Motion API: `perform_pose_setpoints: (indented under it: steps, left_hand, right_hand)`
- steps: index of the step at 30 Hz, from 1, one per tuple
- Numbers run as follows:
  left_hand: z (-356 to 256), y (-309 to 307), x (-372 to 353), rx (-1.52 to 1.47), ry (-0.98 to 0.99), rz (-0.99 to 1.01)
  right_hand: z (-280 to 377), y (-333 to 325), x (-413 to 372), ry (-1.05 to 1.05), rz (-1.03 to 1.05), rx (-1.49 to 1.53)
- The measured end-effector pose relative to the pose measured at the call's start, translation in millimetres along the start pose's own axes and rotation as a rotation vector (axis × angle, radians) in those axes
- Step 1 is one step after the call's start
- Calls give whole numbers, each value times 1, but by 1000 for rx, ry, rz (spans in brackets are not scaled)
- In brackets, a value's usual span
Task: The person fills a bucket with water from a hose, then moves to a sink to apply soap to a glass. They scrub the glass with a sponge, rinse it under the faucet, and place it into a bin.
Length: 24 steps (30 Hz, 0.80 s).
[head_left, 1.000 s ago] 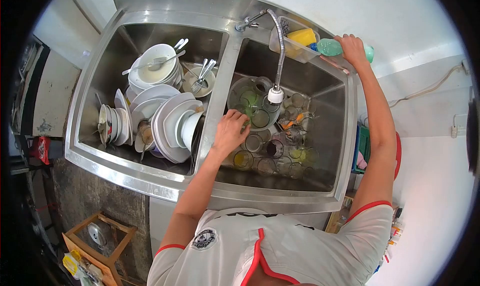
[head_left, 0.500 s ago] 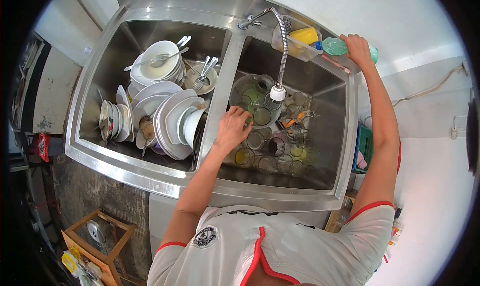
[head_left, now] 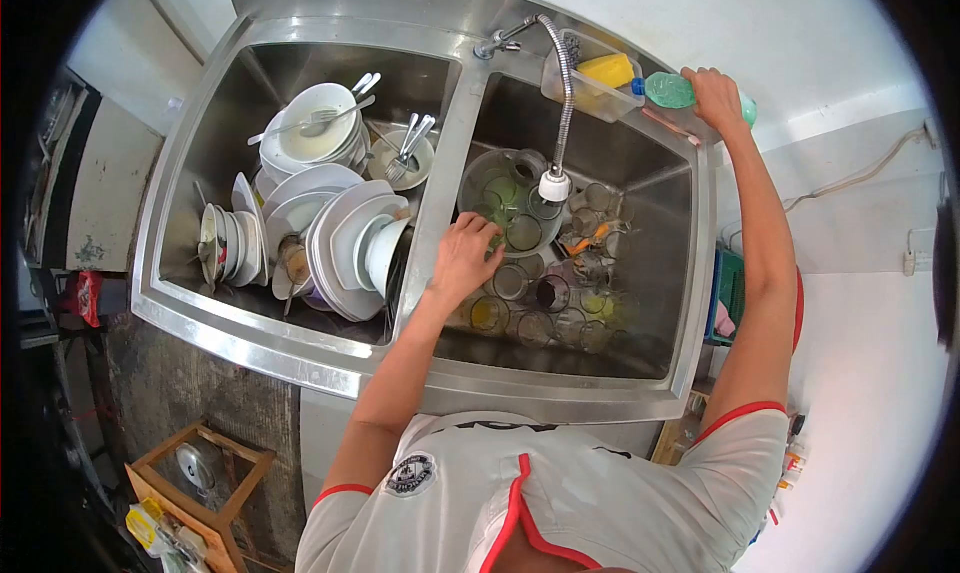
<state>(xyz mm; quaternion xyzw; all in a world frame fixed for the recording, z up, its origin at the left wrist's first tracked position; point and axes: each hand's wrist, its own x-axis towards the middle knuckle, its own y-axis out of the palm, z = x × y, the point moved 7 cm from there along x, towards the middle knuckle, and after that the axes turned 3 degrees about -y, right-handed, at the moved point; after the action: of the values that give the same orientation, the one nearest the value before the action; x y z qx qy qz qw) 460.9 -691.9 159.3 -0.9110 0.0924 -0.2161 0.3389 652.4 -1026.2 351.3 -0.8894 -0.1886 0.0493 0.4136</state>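
My right hand is closed around a green plastic bottle with a blue cap. The bottle lies on its side, its cap end at the rim of a clear plastic container. A yellow sponge sits in that container, close to the cap. My left hand is over the left side of the right basin, its fingers curled. A bit of something green shows at its fingertips, too small to name. Beside it are a round basin with glasses in it and several drinking glasses.
Stacked plates, bowls and forks fill much of the left basin. A flexible faucet hangs over the right basin, its white nozzle above the glasses. Something orange lies among them. A wooden stool stands at lower left.
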Motion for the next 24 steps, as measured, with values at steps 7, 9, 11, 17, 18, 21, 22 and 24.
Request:
perform_pose_setpoints:
  steps: [7, 9, 11, 17, 18, 21, 22, 24]
  left_hand:
    - [1, 1, -1, -3, 2, 4]
    - [1, 1, -1, -4, 2, 8]
    - [1, 1, -1, -4, 2, 15]
    - [1, 2, -1, 7, 5, 12]
    - [2, 2, -1, 5, 2, 13]
    - [1, 3, -2, -3, 2, 22]
    - [1, 3, -1, 0, 1, 23]
    - [1, 3, -1, 2, 2, 23]
  right_hand:
    - [-2, -1, -6, 13, 0, 21]
    - [-4, -3, -8, 10, -20, 30]
    - [-6, -5, -8, 8, -21, 27]
    - [-9, -8, -6, 17, 5, -7]
    - [-10, -8, -6, 21, 11, -19]
    - [-5, -7, -7, -1, -78, -20]
    - [-3, -3, -5, -4, -68, -9]
    - [4, 5, -4, -14, -46, 22]
